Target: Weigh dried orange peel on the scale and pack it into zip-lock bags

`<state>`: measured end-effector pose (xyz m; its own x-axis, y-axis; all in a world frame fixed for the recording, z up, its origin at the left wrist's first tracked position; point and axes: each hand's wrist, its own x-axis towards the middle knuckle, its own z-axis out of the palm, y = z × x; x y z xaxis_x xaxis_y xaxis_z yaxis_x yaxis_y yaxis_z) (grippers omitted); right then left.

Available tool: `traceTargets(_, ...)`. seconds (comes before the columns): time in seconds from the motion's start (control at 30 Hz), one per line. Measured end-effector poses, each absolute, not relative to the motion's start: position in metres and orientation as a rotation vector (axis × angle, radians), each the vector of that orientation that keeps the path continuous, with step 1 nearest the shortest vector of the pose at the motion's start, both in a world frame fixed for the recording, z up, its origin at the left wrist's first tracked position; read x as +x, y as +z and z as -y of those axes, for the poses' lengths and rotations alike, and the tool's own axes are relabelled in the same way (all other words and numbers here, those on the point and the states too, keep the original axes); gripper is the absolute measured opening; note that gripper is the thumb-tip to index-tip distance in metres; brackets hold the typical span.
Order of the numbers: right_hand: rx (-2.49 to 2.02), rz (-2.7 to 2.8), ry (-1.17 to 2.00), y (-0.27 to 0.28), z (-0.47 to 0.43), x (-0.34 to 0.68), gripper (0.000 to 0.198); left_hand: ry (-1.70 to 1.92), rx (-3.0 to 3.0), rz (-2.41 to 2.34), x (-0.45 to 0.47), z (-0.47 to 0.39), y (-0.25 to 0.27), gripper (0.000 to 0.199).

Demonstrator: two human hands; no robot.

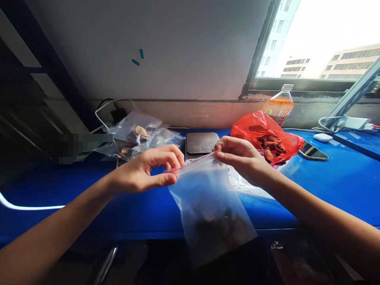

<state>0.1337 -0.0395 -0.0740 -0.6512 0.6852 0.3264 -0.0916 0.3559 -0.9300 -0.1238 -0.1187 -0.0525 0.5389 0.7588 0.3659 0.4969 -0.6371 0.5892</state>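
A clear zip-lock bag point(204, 198) with a red seal strip hangs between my hands, in front of the table's edge. Dark pieces, too blurred to name, lie in its lower part. My left hand point(154, 166) pinches the bag's left top corner between thumb and fingers. At the right top corner my right hand point(240, 156) has its thumb and fingertips closed on the strip. The bag's mouth looks flat, but I cannot tell if it is sealed. Just behind the hands sits a small scale with a metal plate point(202, 143).
Several filled clear bags point(139, 132) lie at the back left. A red plastic bag point(252, 126) holding dried brownish-red pieces stands right, before a bottle of orange drink point(280, 103). Further right are a phone point(313, 151), a white case point(323, 137) and a charger point(354, 123) on the blue table point(341, 190).
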Motion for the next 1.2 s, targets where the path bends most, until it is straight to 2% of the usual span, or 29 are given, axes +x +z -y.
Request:
traceTargets(0.1, -0.512, 1.821, 1.415, -0.074, 0.036, 0.133, 0.029, 0.700, 2.398, -1.005, -0.125, 0.122, -0.048, 0.020)
traceTargets(0.2, -0.519, 1.803, 1.380, -0.076, 0.035, 0.132, 0.028, 0.696, 2.376, -1.012, -0.126, 0.123, -0.047, 0.012)
traceTargets(0.33, -0.619, 1.868, 1.229, -0.084, 0.037, 0.129, 0.037, 1.009, 2.290, -1.209, -0.136, 0.117, -0.048, 0.013)
traceTargets(0.47, -0.761, 1.972, 1.277, -0.087, 0.040, 0.128, 0.049, 1.428, 2.083, -1.247, -0.153, 0.109, -0.050, 0.011)
traceTargets(0.53, -0.800, 2.069, 1.432, -0.084, 0.044, 0.127, 0.049, 1.695, 2.016, -1.183, -0.156, 0.107, -0.052, 0.009)
traceTargets(0.6, -0.761, 2.158, 1.717, -0.081, 0.050, 0.125, 0.050, 1.970, 2.028, -1.170, -0.154, 0.107, -0.053, 0.011)
traceTargets(0.7, -0.620, 2.190, 2.144, -0.080, 0.065, 0.119, 0.064, 2.397, 2.193, -1.092, -0.139, 0.107, -0.054, 0.014)
traceTargets(0.8, -0.526, 2.114, 2.239, -0.084, 0.079, 0.112, 0.073, 2.627, 2.385, -0.826, -0.123, 0.106, -0.054, 0.020)
traceTargets(1.0, -0.476, 1.553, 1.907, -0.093, 0.067, 0.111, 0.077, 2.300, 2.427, -0.775, -0.113, 0.111, -0.058, 0.006)
traceTargets(1.2, -0.458, 1.392, 1.813, -0.088, 0.048, 0.115, 0.044, 2.010, 2.453, -0.663, -0.114, 0.117, -0.057, 0.003)
